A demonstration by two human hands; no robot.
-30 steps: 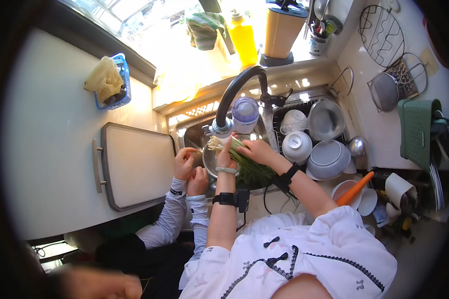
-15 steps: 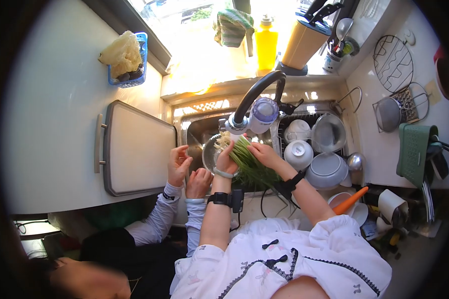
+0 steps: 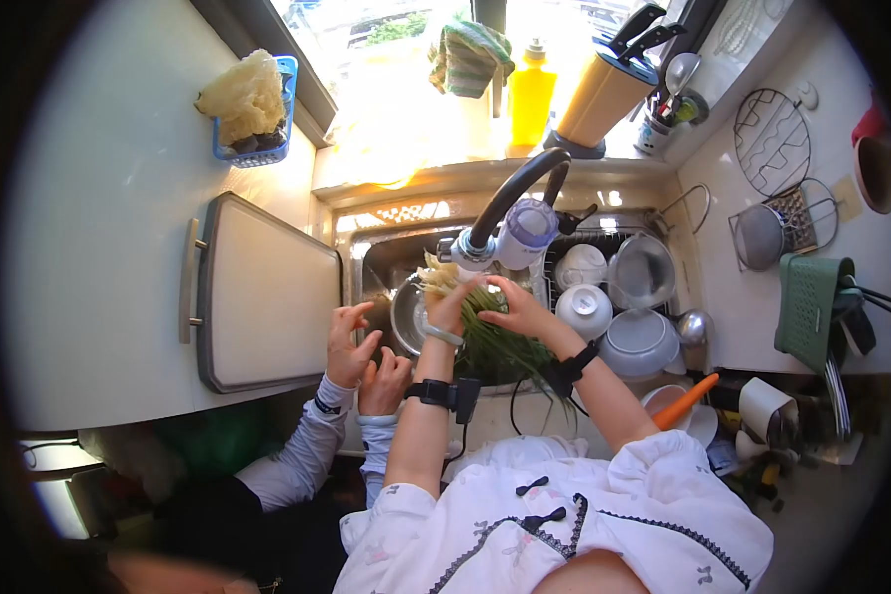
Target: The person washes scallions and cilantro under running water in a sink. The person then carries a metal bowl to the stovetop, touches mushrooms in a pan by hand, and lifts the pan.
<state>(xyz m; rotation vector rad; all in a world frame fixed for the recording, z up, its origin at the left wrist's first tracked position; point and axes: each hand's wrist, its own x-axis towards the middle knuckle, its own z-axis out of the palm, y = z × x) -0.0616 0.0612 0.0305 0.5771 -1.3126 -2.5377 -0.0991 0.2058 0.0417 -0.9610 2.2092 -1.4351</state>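
Under the tap, my left hand [image 3: 446, 309] is closed around a bunch of spring onions [image 3: 500, 345] near the pale root end. The long green leaves trail down to the right over the sink's front edge. My right hand [image 3: 521, 307] curves round the stalks from the other side, its thumb and index finger apart with green stems between them. Behind my left hand, a metal bowl [image 3: 406, 315] sits in the sink [image 3: 378, 259], partly hidden. The black tap [image 3: 505, 183] with its clear-and-white filter [image 3: 528, 230] hangs just above the bunch.
Another person's hands [image 3: 349, 345] are held near the sink's left front. A dish rack with bowls [image 3: 640, 342] stands right of the sink. A cutting board [image 3: 267, 292] lies left. A knife block [image 3: 604, 99] and yellow bottle [image 3: 531, 97] stand behind.
My right hand's thumb and index finger have spread further apart around the stalks. My left hand stays closed on the bunch. The whole view has shifted slightly.
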